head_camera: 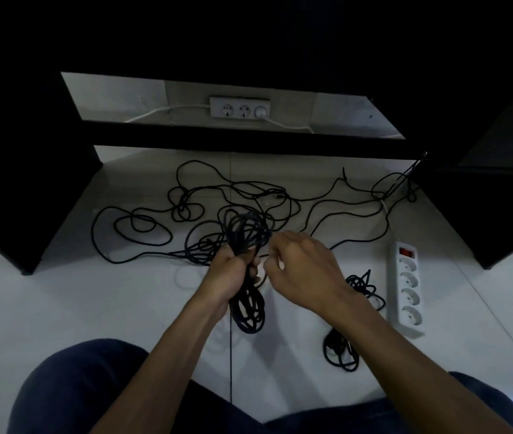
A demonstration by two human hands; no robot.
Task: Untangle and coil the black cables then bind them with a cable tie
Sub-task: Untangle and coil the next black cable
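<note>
Left hand clenched — right hand curled, pinching.

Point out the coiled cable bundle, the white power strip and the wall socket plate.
coiled cable bundle (248, 308), head view, lower loops below the left hand (228, 277).
white power strip (407, 289), head view, middle sockets.
wall socket plate (240, 107), head view, centre socket.

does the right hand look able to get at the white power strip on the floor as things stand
Probably yes: the power strip lies uncovered on the floor just right of the right hand. That hand seems to pinch something small and white, which it might have to drop first.

Bare forearms, dark blue trousers
</note>
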